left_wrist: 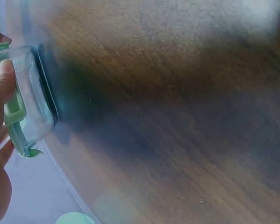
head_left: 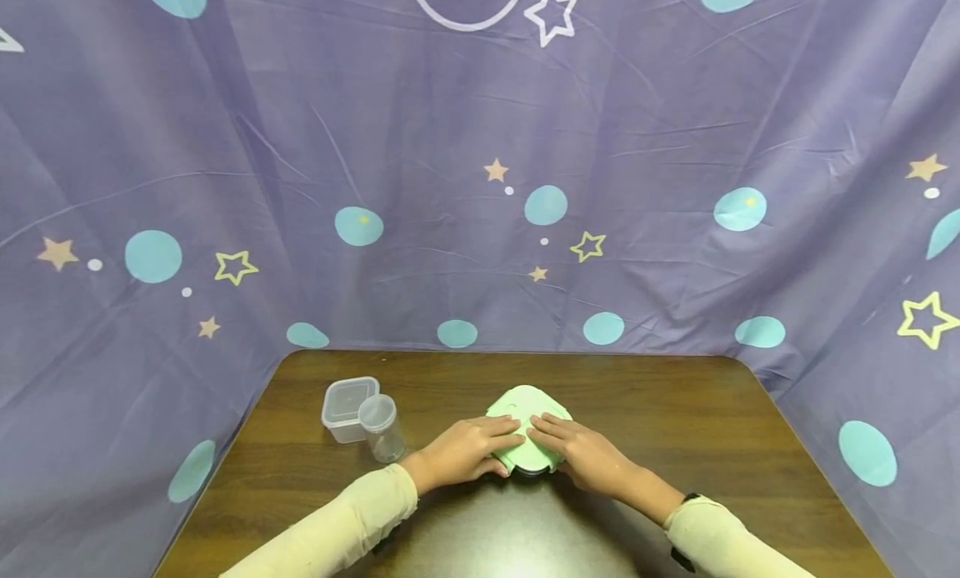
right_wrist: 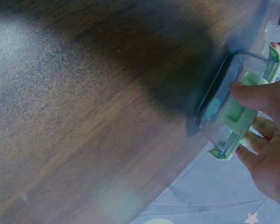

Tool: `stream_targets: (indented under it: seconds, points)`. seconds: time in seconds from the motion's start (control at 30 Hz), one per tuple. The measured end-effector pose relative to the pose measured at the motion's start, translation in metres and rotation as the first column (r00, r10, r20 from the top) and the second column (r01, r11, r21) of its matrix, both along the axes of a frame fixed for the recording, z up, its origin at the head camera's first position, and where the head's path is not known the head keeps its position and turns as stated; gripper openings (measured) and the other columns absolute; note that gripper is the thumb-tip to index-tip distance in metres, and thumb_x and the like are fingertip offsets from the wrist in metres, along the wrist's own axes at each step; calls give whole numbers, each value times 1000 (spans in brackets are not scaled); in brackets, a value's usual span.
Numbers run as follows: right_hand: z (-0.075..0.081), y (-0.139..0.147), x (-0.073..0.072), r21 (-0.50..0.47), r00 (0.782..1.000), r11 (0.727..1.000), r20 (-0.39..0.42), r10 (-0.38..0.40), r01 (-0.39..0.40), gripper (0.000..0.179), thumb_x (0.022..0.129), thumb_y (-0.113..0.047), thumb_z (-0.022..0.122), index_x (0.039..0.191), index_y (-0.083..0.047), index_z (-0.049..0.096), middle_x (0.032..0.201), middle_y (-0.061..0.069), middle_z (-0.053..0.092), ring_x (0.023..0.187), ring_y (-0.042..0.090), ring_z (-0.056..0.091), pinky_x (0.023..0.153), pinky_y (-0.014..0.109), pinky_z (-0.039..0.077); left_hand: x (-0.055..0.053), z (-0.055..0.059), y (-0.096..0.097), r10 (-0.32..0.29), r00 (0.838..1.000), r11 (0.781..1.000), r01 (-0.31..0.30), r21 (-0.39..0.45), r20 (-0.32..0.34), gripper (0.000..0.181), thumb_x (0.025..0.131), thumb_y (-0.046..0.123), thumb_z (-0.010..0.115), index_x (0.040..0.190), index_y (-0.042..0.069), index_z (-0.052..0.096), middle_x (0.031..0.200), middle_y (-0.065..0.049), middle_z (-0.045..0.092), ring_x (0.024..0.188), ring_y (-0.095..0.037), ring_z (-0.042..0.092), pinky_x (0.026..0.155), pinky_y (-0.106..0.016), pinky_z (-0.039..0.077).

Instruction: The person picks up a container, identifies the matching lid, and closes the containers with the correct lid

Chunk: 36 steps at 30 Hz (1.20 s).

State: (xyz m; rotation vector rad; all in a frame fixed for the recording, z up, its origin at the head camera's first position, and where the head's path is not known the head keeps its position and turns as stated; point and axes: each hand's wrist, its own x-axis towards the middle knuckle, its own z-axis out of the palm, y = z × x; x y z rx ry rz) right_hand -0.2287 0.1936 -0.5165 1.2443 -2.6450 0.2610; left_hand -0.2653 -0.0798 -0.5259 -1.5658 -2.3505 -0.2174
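Observation:
A clear glass food container with a green snap-on lid [head_left: 527, 401] stands on the table between the two hands. My left hand [head_left: 467, 450] holds its left side, fingers lying on the lid top. In the left wrist view, the left thumb [left_wrist: 7, 74] rests against a green side latch [left_wrist: 15, 109]. From the right, my right hand [head_left: 592, 457] holds it likewise, fingertips on the lid. Its thumb [right_wrist: 252, 94] presses on another latch [right_wrist: 238, 115], which lies along the glass wall [right_wrist: 214, 109]. A further latch [right_wrist: 218, 153] sticks outward.
Left of the hands, a square translucent plastic box [head_left: 347, 401] and a clear round jar [head_left: 384, 436] with a whitish lid stand side by side. The brown wooden table [head_left: 675, 403] meets a purple patterned curtain [head_left: 450, 145] at its back and sides.

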Motion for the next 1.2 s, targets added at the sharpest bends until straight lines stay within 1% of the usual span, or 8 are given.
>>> stream_targets:
  seconds: [0.13,0.23,0.33,0.5,0.73,0.9,1.1,1.2]
  points:
    - [-2,1,0,-6,1000,1000,-2,-6,6,71,75,1,85,141,-2,59,149,17,56,135,37,56,106,49,51,0,1,2,1,1000,1000,-1,-21,3,59,88,43,73,138,13,63,145,-11,60,136,-26,58,111,-37,49]
    - [-2,1,-1,5,1000,1000,10,-16,16,71,76,1,84,142,-3,58,151,16,54,138,35,54,108,48,50,0,1,2,14,1000,999,-13,-36,26,60,89,44,72,139,14,62,147,-12,58,138,-27,55,112,-38,48]
    - [-3,0,-1,6,1000,1000,8,-16,16,72,76,1,84,143,-3,57,151,15,54,138,35,54,108,48,50,0,1,1,18,999,999,-17,-42,30,61,88,44,72,139,13,61,148,-13,58,138,-28,55,112,-39,48]
    - [-4,-1,-3,-10,1000,1000,-15,3,-3,72,74,0,86,141,-2,59,148,17,56,136,36,56,106,49,51,-2,1,0,12,999,999,-11,-40,32,62,86,44,73,138,13,62,146,-13,59,136,-27,57,110,-39,50]
    - [-6,1,-3,-10,1000,1000,-22,14,-14,72,75,0,85,141,-2,58,149,17,56,135,36,56,107,49,51,-3,3,3,21,995,999,-18,-32,93,64,81,43,75,137,14,64,145,-12,60,135,-25,58,107,-37,52]
    - [-6,2,-3,-25,999,999,-40,21,-22,73,73,1,86,140,-3,60,147,17,57,134,37,57,105,50,52,-1,5,4,31,995,999,-28,-31,98,68,81,43,75,140,13,62,145,-13,60,135,-25,58,107,-36,52]
    - [-6,2,-1,-20,1000,1000,10,-7,7,75,73,6,83,143,-3,57,150,17,54,137,37,54,108,50,49,4,4,6,55,994,998,-52,-25,95,65,83,42,75,140,13,62,146,-14,59,136,-27,57,109,-37,51]
    - [-7,3,-1,-24,1000,1000,20,-15,15,75,74,7,83,144,-3,57,151,16,53,138,37,53,109,50,48,5,3,7,59,995,998,-58,-25,85,65,83,42,75,140,12,63,146,-14,59,136,-27,57,109,-37,51]
